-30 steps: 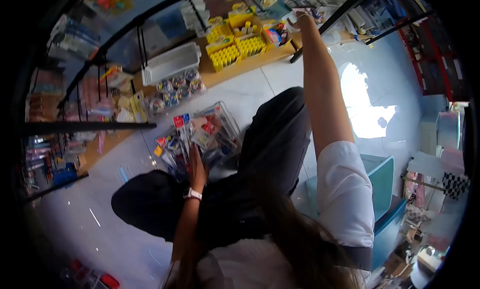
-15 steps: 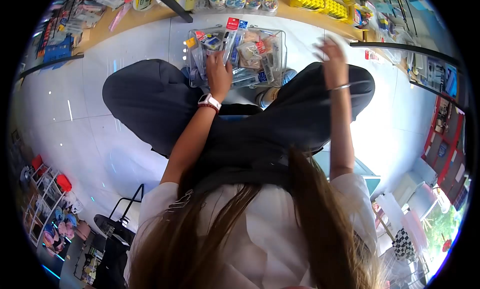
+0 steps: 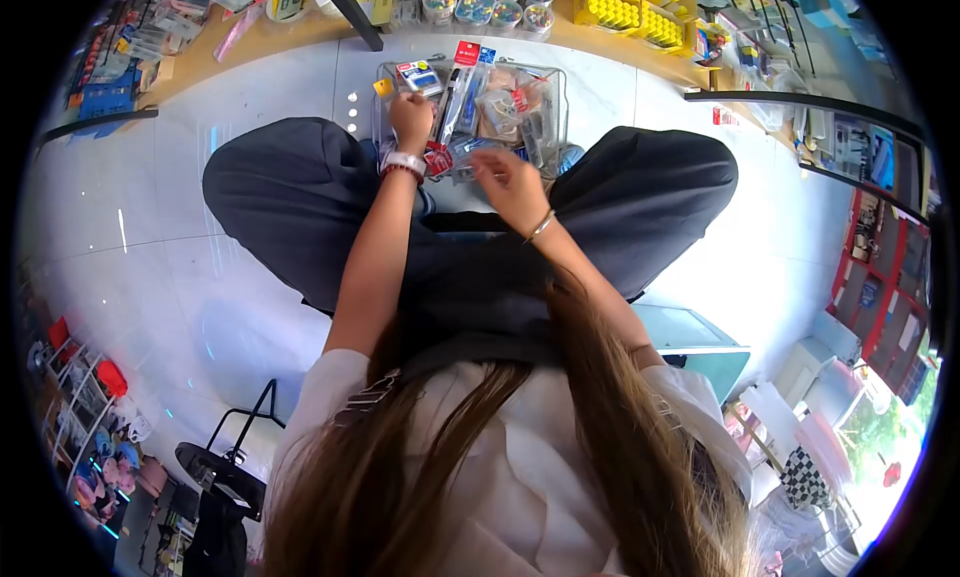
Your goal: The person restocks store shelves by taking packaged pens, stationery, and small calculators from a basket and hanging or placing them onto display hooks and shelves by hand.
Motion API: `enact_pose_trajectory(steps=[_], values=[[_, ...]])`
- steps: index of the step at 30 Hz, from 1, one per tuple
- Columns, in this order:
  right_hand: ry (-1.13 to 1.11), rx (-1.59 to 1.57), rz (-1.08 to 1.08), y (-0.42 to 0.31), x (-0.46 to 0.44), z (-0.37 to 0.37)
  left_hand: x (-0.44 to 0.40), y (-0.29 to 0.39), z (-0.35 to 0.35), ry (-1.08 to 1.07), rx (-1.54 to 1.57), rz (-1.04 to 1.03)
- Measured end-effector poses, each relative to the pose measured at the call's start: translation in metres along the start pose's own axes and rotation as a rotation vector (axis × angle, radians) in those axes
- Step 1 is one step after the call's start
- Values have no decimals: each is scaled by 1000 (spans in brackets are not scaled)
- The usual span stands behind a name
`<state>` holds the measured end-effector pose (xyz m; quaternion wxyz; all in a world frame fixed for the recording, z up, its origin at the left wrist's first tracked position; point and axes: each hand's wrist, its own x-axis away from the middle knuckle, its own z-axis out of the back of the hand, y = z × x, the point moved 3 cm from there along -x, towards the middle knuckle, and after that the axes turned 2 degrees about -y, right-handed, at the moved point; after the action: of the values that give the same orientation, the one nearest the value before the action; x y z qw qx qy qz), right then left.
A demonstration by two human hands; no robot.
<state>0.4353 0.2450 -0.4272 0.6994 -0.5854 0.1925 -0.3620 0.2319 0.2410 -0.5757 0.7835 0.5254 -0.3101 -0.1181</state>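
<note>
A clear basket (image 3: 562,107) full of packaged stationery stands on the floor between the knees. My left hand (image 3: 411,120), with a white watch on its wrist, is closed on a small blue-and-white package (image 3: 419,78) at the basket's left side. Over the basket's near edge is my right hand (image 3: 510,185), its fingers bent and partly spread, with nothing visible in them. Long packs with a red-topped card (image 3: 468,54) lie in the middle of the basket, and bagged beige items (image 3: 503,109) lie right of them.
A low wooden shelf (image 3: 560,22) runs along the front, bearing round tubs (image 3: 474,8) and yellow boxes (image 3: 612,9). Black shelf posts (image 3: 347,12) stand at its edge. A teal bin (image 3: 700,354) is by the right hip, and a black stand (image 3: 222,472) is behind on the left.
The view has swung down and centred on the basket. My right hand has come back from the shelf to the basket. My left hand has lifted a small package at the basket's left.
</note>
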Motion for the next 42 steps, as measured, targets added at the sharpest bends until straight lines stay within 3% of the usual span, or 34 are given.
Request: enact_pose_trajectory(steps=[3, 5, 7, 10, 13, 15, 17, 19, 20, 22, 24, 27, 29, 35, 42], values=[[97, -14, -11, 0, -18, 24, 43, 34, 16, 39, 63, -214], [162, -81, 1, 1, -31, 28, 84, 76, 12, -138, 153, -219], [206, -355, -51, 4, -44, 33, 114, 103, -4, -380, 130, -407], [380, -756, -252, 0, -48, 60, 132, 123, -30, -556, 224, -344], [409, -923, -192, -10, -42, 93, 144, 147, -53, -639, 253, -349], [548, -964, -150, -6, -45, 134, 148, 153, -70, -730, 225, -329], [778, -990, -36, -10, -47, 204, 148, 155, -83, -754, 169, -447], [889, -1161, 87, 17, -57, 285, 150, 159, -78, -688, -79, -512], [969, -1238, 74, 29, -63, 325, 148, 153, -77, -697, -83, -529], [1046, -1281, -39, 79, -84, 409, 138, 125, -71, -516, -427, -730], [1054, -1444, -30, 109, -108, 475, 135, 102, -67, -476, -479, -795], [1161, -1309, 21, 131, -135, 543, 134, 82, -59, -428, -581, -851], [1191, -1280, 110, 135, -151, 570, 135, 78, -53, -424, -642, -855], [1178, -1158, 104, 127, -175, 595, 133, 58, -44, -378, -732, -796], [1195, -1230, 45, 136, -186, 605, 125, 18, -37, -448, -887, -730]])
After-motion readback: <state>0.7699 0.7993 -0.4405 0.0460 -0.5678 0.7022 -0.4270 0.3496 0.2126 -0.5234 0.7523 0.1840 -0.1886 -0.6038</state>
